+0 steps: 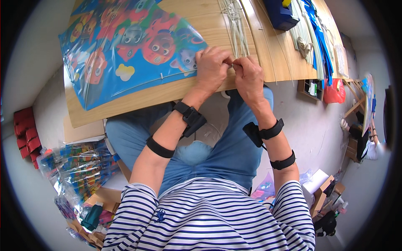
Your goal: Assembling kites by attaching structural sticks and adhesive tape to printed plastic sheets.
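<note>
A blue printed plastic sheet (pixel 163 85) with colourful cartoon animals lies on the wooden table (pixel 138 104). A thin pale rod (pixel 134 86) runs along its near edge, with a small white tab (pixel 161 76) on it. At the sheet's right corner my left hand (pixel 212 69) is closed in a pinch, its fingers bent. My right hand (pixel 250 78) meets it there, thumb and forefinger pressed together. What sits between the fingertips is too small and hidden to make out. Beyond my hands lies a loose bunch of thin pale sticks (pixel 236 29).
At the far right of the table are a dark blue box (pixel 281 19), bundles of pale rods (pixel 307 35) and blue strips (pixel 324 50). A red bag (pixel 334 92) hangs below. On the left, folded printed sheets (pixel 86 165) are piled beside red stacked items (pixel 27 134).
</note>
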Demonstrator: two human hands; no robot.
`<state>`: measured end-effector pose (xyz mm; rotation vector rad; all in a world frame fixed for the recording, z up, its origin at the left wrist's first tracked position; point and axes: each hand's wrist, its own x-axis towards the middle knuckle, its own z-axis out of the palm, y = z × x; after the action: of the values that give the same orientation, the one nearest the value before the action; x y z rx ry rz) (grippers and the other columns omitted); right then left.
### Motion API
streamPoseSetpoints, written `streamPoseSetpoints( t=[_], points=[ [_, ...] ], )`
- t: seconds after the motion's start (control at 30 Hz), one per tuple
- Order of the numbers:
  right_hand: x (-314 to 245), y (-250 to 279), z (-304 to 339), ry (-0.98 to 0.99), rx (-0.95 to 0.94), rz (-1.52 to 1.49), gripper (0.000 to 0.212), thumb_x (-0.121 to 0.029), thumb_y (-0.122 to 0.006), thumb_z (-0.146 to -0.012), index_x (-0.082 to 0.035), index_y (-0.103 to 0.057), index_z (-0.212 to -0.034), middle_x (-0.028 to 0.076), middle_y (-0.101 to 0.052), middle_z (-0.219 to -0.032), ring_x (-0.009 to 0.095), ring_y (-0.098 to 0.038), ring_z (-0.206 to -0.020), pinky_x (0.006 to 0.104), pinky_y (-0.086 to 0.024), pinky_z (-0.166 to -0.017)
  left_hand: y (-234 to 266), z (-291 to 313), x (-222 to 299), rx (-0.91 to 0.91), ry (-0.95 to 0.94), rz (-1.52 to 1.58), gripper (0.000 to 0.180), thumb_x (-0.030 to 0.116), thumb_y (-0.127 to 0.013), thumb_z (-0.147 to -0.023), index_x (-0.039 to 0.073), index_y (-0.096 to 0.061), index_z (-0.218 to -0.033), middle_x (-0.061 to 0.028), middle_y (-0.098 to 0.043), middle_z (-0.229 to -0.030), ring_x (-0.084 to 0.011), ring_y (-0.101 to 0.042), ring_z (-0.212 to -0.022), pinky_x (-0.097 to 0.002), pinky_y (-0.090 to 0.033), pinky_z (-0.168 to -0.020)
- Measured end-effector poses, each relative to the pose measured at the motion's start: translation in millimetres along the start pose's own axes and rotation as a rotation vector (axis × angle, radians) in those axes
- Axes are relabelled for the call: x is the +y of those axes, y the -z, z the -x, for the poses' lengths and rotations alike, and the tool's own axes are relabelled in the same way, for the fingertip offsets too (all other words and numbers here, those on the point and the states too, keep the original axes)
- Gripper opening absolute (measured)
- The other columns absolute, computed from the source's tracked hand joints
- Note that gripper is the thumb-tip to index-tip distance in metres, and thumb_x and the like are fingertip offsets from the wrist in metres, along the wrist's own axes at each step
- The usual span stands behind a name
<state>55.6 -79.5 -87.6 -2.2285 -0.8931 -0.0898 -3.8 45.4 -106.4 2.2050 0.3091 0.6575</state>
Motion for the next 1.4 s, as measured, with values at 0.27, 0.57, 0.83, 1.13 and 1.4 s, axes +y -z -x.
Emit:
streamPoseSetpoints(
  t=[0.27, 0.57, 0.83, 1.13, 1.4],
  points=[
    [30, 66, -2, -0.154, 0.151, -0.014, 0.025, -0.001, -0.065, -0.077, -0.001, -0.062, -0.102, 0.017, -0.060, -0.086, 0.033, -0.061, -0.078, 0.0420, -0.049, -0.071, 10, -5, -8, -0.074, -0.055, 0.040, 0.005, 0.001, -0.064, -0.069, 0.002, -0.061, -0.072, -0.0105, -0.060, -0.072, -0.0270, -0.058, -0.069, -0.0361, -0.045, -0.063],
    [234, 224, 12, -0.684, 0.575, 0.604, 0.033, -0.013, -0.071, -0.079, -0.005, -0.063, -0.109, 0.018, -0.060, -0.110, 0.037, -0.057, -0.106, 0.0448, -0.046, -0.093, 8, -2, 10, -0.157, 0.047, 0.109, 0.012, 0.012, -0.070, -0.072, 0.006, -0.060, -0.072, -0.0044, -0.059, -0.073, -0.0219, -0.055, -0.076, -0.0348, -0.038, -0.079],
    [339, 260, -3, -0.910, 0.460, 0.443, 0.043, -0.023, -0.072, -0.077, 0.002, -0.064, -0.112, 0.020, -0.066, -0.111, 0.033, -0.063, -0.107, 0.0419, -0.048, -0.092, 8, -5, 15, -0.128, 0.155, 0.082, 0.018, 0.013, -0.071, -0.074, 0.004, -0.057, -0.068, -0.0043, -0.054, -0.070, -0.0203, -0.050, -0.070, -0.0329, -0.037, -0.075],
    [373, 249, -26, -0.798, 0.443, 0.219, 0.049, -0.007, -0.080, -0.062, 0.004, -0.064, -0.107, 0.016, -0.070, -0.087, 0.023, -0.068, -0.075, 0.0357, -0.053, -0.069, 8, -4, 15, -0.125, 0.187, 0.087, 0.018, 0.011, -0.072, -0.074, 0.003, -0.057, -0.068, -0.0040, -0.053, -0.070, -0.0194, -0.049, -0.070, -0.0321, -0.037, -0.071],
    [393, 288, -53, -0.694, 0.662, 0.835, 0.016, -0.013, -0.061, -0.074, -0.007, -0.071, -0.085, 0.016, -0.068, -0.091, 0.037, -0.062, -0.096, 0.0468, -0.047, -0.090, 4, -6, 25, -0.157, 0.210, 0.118, 0.016, 0.008, -0.073, -0.072, 0.004, -0.058, -0.069, -0.0043, -0.055, -0.072, -0.0192, -0.051, -0.073, -0.0315, -0.039, -0.068]
  ],
)
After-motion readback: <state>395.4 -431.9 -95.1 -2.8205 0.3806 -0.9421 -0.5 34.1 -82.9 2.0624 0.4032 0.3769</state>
